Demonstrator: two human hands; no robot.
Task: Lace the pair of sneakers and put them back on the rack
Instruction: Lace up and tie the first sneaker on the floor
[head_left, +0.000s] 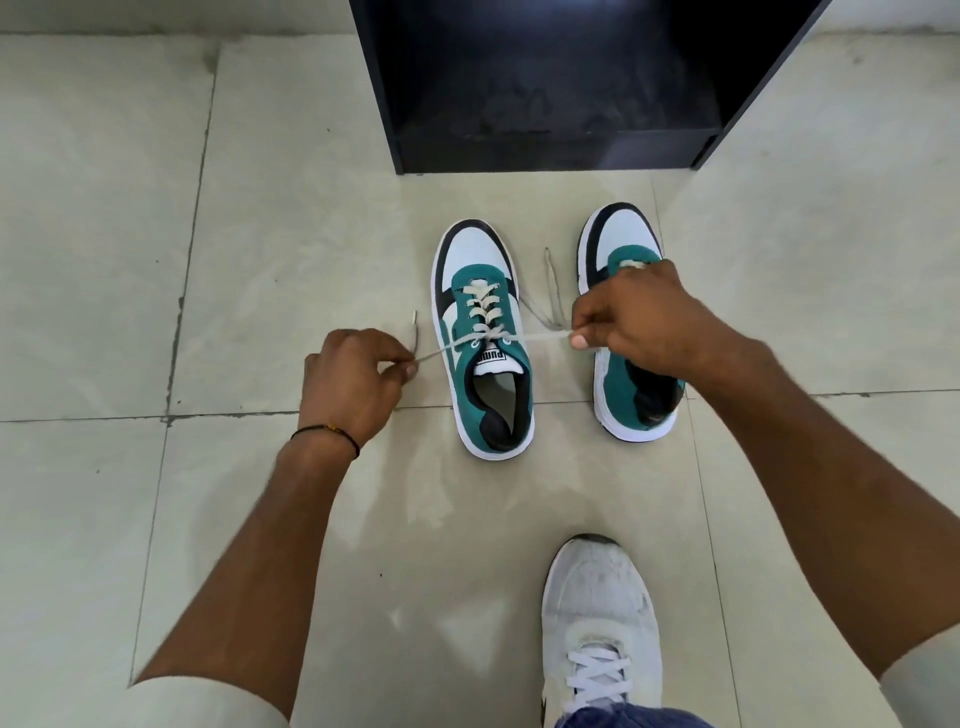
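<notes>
Two teal, white and black sneakers stand on the tiled floor, toes pointing away from me. The left sneaker (480, 338) has a cream lace (480, 304) threaded up most of its eyelets. My left hand (353, 379) pinches the lace's left end, pulled out to the left of the shoe. My right hand (639, 322) pinches the right end, stretched taut to the right. That hand hangs over the right sneaker (631, 332) and hides its middle part. Loose lace tails lie on the floor beside each hand.
A black shoe rack (550, 145) stands open just beyond the sneakers, its lowest shelf dark and bare. My own white shoe (597, 623) rests on the floor near the bottom right. Pale floor tiles surround everything.
</notes>
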